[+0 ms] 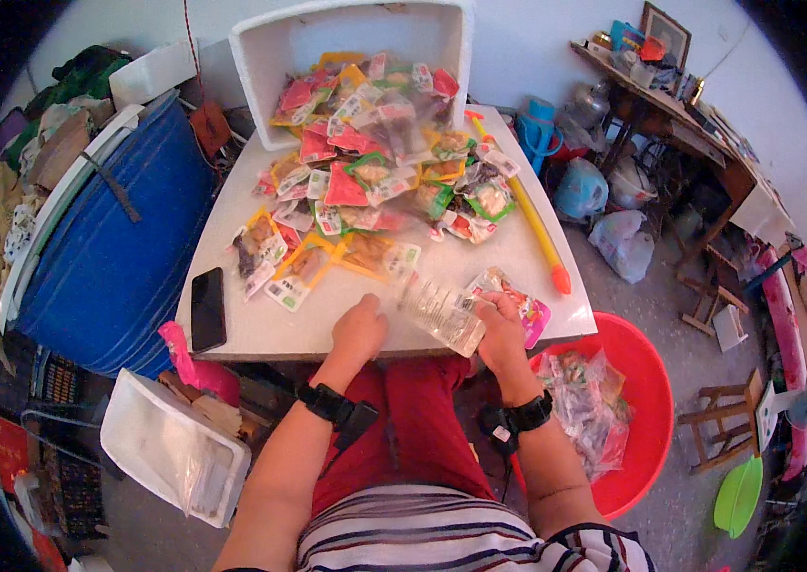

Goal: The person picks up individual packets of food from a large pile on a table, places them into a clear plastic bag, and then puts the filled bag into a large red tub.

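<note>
My right hand (501, 334), at the table's front edge, grips a clear plastic packet (443, 317) with fine print on it. The packet's far left end is smeared by motion. Behind the right hand lies a pink and white packet (529, 316), partly covered by it. My left hand (359, 327) is closed, knuckles up, left of the clear packet; whatever its fingers hold is hidden. Beyond it are a yellow-edged packet (301, 272) and a heap of small food packets (365, 181) in red, green and yellow, spilling from a white foam box (249, 76).
A black phone (208, 309) lies at the table's left edge. Along the right edge runs a yellow stick (535, 226) with an orange tip. A red basin (646, 400) holding plastic packets stands below right. A white foam box (151, 429) and a blue barrel (108, 257) are at left.
</note>
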`<action>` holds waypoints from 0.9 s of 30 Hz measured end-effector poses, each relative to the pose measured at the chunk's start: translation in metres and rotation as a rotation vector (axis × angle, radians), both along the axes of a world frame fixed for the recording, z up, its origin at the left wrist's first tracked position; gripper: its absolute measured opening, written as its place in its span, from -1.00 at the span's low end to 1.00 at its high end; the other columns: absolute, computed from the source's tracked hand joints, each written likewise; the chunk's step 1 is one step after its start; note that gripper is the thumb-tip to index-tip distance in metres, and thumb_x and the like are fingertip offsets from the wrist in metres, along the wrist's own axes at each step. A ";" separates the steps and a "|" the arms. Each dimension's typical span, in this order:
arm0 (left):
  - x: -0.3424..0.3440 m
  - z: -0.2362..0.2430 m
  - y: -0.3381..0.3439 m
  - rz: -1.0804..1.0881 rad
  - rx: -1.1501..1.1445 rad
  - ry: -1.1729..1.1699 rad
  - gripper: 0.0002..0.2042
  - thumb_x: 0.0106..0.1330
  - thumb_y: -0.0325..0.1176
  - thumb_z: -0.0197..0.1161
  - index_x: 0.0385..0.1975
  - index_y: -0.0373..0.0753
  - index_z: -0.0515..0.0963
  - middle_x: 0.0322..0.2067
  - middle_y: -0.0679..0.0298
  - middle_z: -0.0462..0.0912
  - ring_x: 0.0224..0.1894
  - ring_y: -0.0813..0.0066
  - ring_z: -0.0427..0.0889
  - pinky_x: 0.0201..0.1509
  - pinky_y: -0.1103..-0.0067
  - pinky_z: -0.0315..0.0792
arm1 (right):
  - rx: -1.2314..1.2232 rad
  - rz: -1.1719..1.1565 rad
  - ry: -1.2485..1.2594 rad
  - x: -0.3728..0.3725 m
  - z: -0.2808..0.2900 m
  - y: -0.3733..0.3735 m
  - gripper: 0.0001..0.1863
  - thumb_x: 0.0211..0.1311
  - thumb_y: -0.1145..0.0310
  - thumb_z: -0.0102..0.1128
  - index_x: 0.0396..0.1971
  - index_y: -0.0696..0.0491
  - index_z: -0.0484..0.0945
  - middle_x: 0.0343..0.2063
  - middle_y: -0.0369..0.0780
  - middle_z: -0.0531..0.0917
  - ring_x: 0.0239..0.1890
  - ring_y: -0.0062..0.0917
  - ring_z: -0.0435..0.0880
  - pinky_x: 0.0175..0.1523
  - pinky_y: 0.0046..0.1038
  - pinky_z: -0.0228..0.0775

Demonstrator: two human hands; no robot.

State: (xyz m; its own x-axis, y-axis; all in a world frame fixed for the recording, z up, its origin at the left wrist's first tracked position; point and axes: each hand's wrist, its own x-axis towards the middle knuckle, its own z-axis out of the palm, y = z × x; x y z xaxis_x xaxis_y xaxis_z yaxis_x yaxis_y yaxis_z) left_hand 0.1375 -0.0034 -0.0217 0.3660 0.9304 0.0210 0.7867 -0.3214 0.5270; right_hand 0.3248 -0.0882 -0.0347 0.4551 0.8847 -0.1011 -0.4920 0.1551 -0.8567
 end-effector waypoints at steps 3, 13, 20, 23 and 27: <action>0.000 0.000 -0.003 0.001 0.009 -0.069 -0.79 -0.03 -0.35 -0.08 -0.38 -0.28 0.31 -0.48 -0.02 0.45 -0.36 0.04 0.42 -0.30 0.30 0.27 | -0.024 0.037 -0.152 -0.001 -0.009 0.001 -0.91 -0.02 0.55 -0.10 -0.44 0.14 0.32 -0.51 -0.26 0.43 -0.46 -0.56 0.45 -0.33 -0.52 0.36; 0.005 0.000 -0.017 -0.044 0.087 -0.058 -0.74 0.03 -0.36 -0.08 -0.27 -0.28 0.33 -0.37 0.03 0.45 -0.29 0.13 0.43 -0.26 0.38 0.31 | -0.011 0.169 -0.072 -0.009 -0.016 0.014 -0.91 -0.06 0.55 -0.06 -0.47 0.15 0.35 -0.54 -0.26 0.44 -0.49 -0.55 0.45 -0.39 -0.54 0.34; 0.012 0.007 -0.023 -0.155 0.228 -0.095 -0.85 0.04 -0.35 -0.15 -0.45 -0.24 0.33 -0.53 0.06 0.46 -0.44 0.08 0.44 -0.39 0.28 0.31 | 0.181 -0.036 -1.107 -0.006 -0.075 0.055 -0.87 -0.08 0.51 -0.04 -0.45 0.16 0.36 -0.55 -0.25 0.43 -0.50 -0.53 0.45 -0.42 -0.53 0.33; 0.014 0.000 -0.025 -0.149 0.242 -0.096 -0.86 0.04 -0.36 -0.14 -0.46 -0.23 0.33 -0.56 0.06 0.46 -0.46 0.08 0.45 -0.41 0.28 0.31 | 0.204 -0.034 -1.113 -0.012 -0.082 0.061 -0.85 -0.08 0.48 -0.03 -0.44 0.18 0.36 -0.54 -0.24 0.43 -0.51 -0.54 0.45 -0.45 -0.55 0.32; 0.008 -0.010 -0.022 -0.136 0.256 -0.081 -0.87 0.03 -0.38 -0.13 -0.47 -0.23 0.33 -0.57 0.06 0.46 -0.49 0.07 0.45 -0.44 0.28 0.32 | -0.197 0.138 -0.780 -0.019 -0.044 0.048 -0.79 -0.08 0.45 -0.01 -0.38 0.19 0.35 -0.58 -0.25 0.43 -0.56 -0.59 0.44 -0.53 -0.61 0.29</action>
State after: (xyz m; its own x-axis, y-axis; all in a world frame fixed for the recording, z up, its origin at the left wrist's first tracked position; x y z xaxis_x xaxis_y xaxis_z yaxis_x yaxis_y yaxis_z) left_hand 0.1451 -0.0255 -0.0315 0.4747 0.8335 0.2826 0.6859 -0.5516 0.4746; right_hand 0.3057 -0.0401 -0.0791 0.3474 0.9369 0.0399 0.2532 -0.0527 -0.9660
